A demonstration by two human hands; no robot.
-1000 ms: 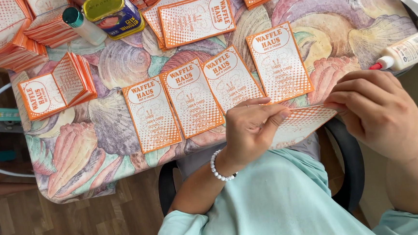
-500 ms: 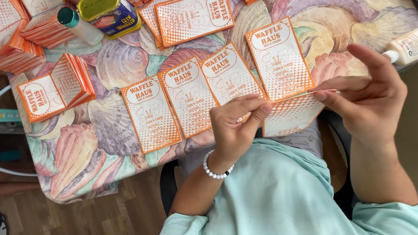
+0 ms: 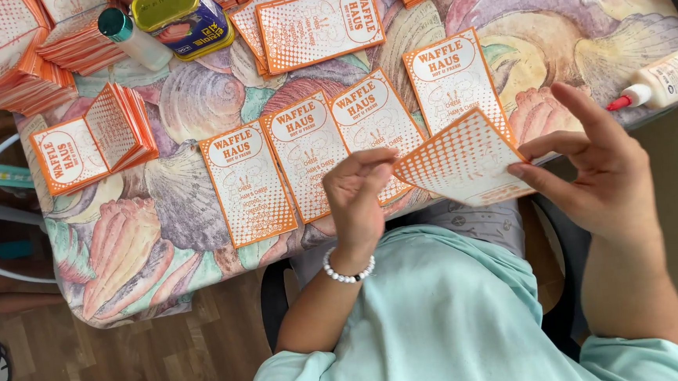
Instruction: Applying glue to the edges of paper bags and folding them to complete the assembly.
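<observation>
Both hands hold one orange-and-white printed card [image 3: 463, 163] just above the near table edge. My left hand [image 3: 361, 199], with a white bead bracelet on the wrist, pinches the card's left corner. My right hand [image 3: 601, 173] grips its right edge between thumb and fingers. The card shows its dotted side and is tilted. Behind it several similar cards [image 3: 306, 157] lie side by side in a row on the shell-patterned tablecloth [image 3: 153, 233].
Stacks of orange cards [image 3: 2, 66] sit at the far left, with a fanned open stack [image 3: 108, 130] nearer. A green-capped tube [image 3: 132, 38] and a tin [image 3: 183, 16] stand at the back. A glue bottle [image 3: 665, 78] lies at the right edge. A chair is under me.
The card has been lifted off the table edge and turned up between both hands. My right hand has opened out and risen; the left hand moved up to the card's corner.
</observation>
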